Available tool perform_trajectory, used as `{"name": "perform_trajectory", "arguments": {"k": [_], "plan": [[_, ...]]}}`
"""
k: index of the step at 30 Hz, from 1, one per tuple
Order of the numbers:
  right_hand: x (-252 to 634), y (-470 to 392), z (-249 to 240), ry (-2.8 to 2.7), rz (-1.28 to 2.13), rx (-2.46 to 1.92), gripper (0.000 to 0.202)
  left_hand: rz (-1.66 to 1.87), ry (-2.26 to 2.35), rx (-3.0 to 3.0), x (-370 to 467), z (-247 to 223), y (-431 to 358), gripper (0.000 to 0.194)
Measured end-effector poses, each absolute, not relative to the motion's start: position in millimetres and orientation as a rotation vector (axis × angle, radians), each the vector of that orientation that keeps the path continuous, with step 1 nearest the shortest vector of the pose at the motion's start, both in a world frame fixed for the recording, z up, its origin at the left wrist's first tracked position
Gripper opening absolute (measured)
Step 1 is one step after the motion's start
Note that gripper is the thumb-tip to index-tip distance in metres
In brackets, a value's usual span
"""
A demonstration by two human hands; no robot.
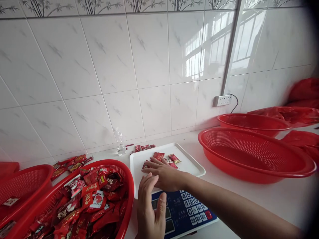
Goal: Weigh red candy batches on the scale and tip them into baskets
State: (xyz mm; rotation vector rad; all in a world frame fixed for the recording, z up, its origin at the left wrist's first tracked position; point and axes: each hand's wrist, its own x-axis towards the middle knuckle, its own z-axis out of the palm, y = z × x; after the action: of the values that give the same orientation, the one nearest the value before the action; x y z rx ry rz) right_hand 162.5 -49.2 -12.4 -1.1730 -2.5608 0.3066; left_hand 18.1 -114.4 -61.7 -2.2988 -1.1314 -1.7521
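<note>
Head view: on a white table (pixel 190 142) by a tiled wall (pixel 119 56), red packets (pixel 159 155) in a tray (pixel 186 162) are partly covered by the spread-out right hand (pixel 166 175); the scale (pixel 179 217) is partly hidden by the open left hand (pixel 150 207).

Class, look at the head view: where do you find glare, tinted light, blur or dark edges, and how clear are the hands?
Head view: window glare whitens the wall tiles at upper right; red tints the tiles near the rear red basket; the right edge is darkened, its red bundle soft; the right hand and left hand look fairly clear.
</note>
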Motion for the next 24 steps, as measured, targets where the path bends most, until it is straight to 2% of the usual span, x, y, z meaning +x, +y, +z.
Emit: {"name": "perform_trajectory", "arguments": {"k": [3, 6, 9, 12, 15, 19, 21, 24], "plan": [[148.3, -48.2, -14.3, -2.648, 0.357, -1.168, 0.05, -1.787, -1.05, -2.3, 16.9, -63.1, -113.8, 0.029], [152.9, -47.1, -12.6, -2.626, 0.321, -1.089, 0.036, -1.786, -1.08, -2.305, 15.6, -65.9, -112.0, 0.028], [175.5, -52.1, -12.3, -2.501, 0.293, -1.051, 0.032, -1.81, -1.127, -2.324, 15.9, -69.2, -111.9, 0.029], [205.1, -58.8, -18.7, -2.293, 0.257, -1.31, 0.041, -1.906, -1.173, -2.32, 19.0, -71.0, -114.8, 0.027], [226.3, -60.2, -27.1, -2.19, 0.3, -1.624, 0.067, -1.982, -1.176, -2.338, 23.0, -70.9, -119.1, 0.027], [228.2, -53.2, -28.2, -2.302, 0.446, -1.694, 0.089, -2.011, -1.137, -2.367, 25.3, -70.4, -121.1, 0.029], [222.4, -47.7, -25.6, -2.382, 0.46, -1.617, 0.09, -2.023, -1.135, -2.36, 25.1, -70.5, -120.0, 0.029], [214.8, -40.4, -23.5, -2.468, 0.357, -1.415, 0.075, -2.041, -1.168, -2.344, 24.9, -70.5, -117.8, 0.028]]}}
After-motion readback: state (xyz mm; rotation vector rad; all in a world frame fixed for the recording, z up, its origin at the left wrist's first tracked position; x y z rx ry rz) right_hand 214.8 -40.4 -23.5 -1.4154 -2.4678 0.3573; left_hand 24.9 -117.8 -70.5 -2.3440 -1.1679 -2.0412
